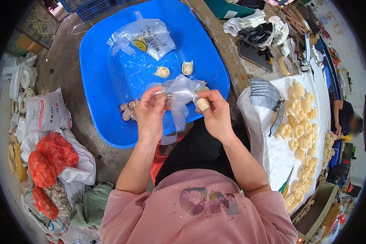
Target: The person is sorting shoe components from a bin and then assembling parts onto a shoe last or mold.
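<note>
Right hand [216, 115] in pinch on cream piece [203, 104]

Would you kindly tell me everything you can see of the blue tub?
The blue tub is wide, round-cornered and plastic-looking, its glossy inside marked with pale streaks. It sits open side up in the view's upper middle; what supports it is hidden. Among other things, a crumpled clear bag and two cream pieces lie inside.
</note>
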Action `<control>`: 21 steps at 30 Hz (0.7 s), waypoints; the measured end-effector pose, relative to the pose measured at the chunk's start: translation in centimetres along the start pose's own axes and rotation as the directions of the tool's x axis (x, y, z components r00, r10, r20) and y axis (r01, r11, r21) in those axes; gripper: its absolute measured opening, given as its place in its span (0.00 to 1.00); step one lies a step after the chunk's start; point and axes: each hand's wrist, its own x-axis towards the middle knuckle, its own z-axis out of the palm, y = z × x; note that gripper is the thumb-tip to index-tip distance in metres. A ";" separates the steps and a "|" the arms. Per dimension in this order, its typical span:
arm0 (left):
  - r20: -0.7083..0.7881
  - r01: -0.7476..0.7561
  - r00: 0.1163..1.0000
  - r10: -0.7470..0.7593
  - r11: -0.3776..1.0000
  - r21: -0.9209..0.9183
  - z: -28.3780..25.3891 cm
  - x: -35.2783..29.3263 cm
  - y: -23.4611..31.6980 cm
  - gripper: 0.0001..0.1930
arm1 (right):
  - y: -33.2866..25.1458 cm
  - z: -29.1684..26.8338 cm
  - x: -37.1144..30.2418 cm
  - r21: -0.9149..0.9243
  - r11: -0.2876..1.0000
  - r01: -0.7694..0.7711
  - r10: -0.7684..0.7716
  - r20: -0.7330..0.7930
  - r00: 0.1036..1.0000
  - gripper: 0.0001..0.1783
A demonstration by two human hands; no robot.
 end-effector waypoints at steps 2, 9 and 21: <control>0.020 -0.039 0.999 0.041 0.995 -0.092 0.6 -1.5 0.1 0.22 | -0.3 -0.1 -0.6 0.102 0.991 -0.090 0.089 0.010 0.996 0.13; 0.294 -0.441 0.860 0.417 0.318 0.840 2.4 -7.0 -0.8 0.40 | -1.5 0.2 -2.5 -0.041 0.995 0.092 -0.089 0.064 0.994 0.11; -0.075 -0.053 0.994 0.080 0.949 0.310 -0.7 -5.2 -1.2 0.07 | -2.0 -1.2 -1.3 -0.403 0.839 0.365 -0.503 -0.319 0.803 0.15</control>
